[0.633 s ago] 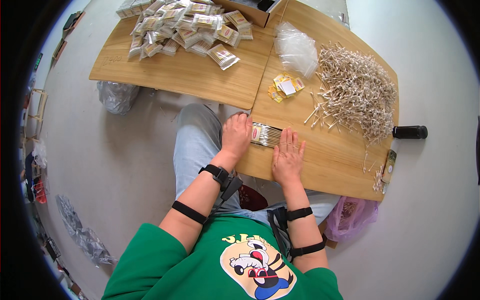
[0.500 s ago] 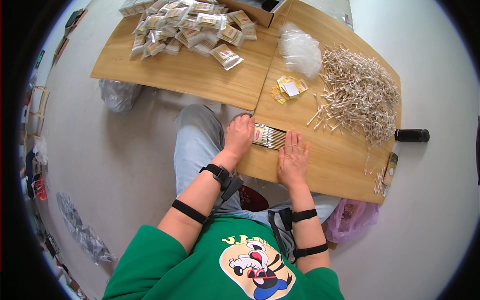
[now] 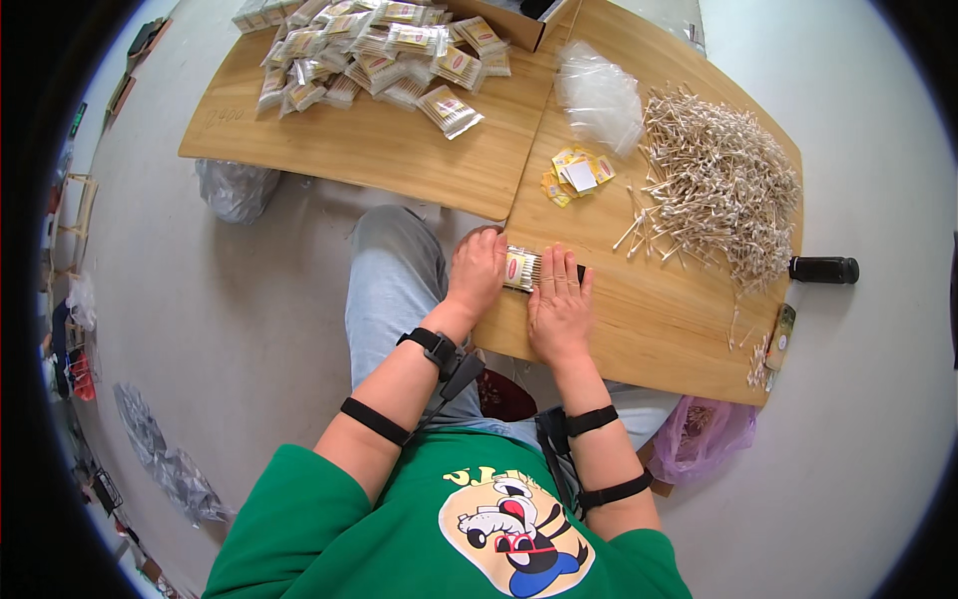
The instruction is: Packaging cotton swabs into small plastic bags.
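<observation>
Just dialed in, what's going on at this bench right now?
A seated person in a green shirt presses both hands on a small packet of cotton swabs at the near edge of a wooden board. The left hand covers its left end, the right hand lies flat on its right side. A loose heap of swabs lies to the right, small yellow labels and clear bags beyond, and filled packets are piled at the far left.

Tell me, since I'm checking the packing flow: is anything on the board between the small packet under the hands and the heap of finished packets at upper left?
Nothing visible. The small clear packet of cotton swabs lies under the left hand and right hand; bare wooden board runs to the heap of filled packets.
</observation>
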Tool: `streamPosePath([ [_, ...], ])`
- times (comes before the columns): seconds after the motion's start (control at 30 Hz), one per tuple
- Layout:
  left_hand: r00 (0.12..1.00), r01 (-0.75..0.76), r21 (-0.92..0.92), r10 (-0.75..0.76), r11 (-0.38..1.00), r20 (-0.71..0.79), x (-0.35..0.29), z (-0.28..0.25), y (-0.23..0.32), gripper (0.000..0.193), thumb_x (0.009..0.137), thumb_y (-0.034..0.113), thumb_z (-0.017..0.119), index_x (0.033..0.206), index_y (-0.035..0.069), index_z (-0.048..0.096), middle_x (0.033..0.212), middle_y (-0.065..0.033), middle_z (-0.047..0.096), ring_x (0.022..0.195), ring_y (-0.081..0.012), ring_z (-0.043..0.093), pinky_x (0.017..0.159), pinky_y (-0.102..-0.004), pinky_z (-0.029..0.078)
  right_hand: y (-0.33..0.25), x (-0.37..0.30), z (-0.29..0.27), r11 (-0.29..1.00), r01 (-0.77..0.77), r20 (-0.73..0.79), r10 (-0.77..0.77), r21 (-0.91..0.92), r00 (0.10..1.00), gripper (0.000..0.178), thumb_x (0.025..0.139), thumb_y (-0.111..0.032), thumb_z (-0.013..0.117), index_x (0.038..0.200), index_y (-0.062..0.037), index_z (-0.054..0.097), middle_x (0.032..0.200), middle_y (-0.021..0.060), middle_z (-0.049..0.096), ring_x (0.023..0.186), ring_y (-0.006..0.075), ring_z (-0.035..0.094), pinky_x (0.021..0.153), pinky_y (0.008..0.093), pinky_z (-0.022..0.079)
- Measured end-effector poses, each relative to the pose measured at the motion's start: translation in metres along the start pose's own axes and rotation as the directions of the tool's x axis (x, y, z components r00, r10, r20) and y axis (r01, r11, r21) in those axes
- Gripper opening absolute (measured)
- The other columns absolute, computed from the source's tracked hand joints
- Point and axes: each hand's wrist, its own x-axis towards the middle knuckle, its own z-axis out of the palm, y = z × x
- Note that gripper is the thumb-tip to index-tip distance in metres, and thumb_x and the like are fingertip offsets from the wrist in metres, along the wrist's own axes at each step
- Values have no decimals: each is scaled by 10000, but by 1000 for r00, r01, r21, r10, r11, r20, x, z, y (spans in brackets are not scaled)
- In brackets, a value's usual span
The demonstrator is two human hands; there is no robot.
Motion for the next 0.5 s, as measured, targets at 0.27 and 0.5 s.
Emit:
streamPosePath([
  [0.27,1000,-1,52,1,999,-4,0,-8,4,254,1006,254,495,1061,20,578,1020,-194,626,964,-404,584,847,-486,473,-1,-1,-6,999,4,20,-5,51,1000,703,960,-319,492,1538,0,249,1608,151,256,1505,287,190,1217,514,83],
  [0.5,902,377,-445,-432,812,-23,9,-21,-12,410,1028,367,526,932,-21,617,835,-105,649,764,-182,590,721,-332,482,29,-11,-16,997,-9,12,8,75,1000,813,953,-481,492,1525,40,242,1614,191,208,1511,313,158,1221,504,66],
])
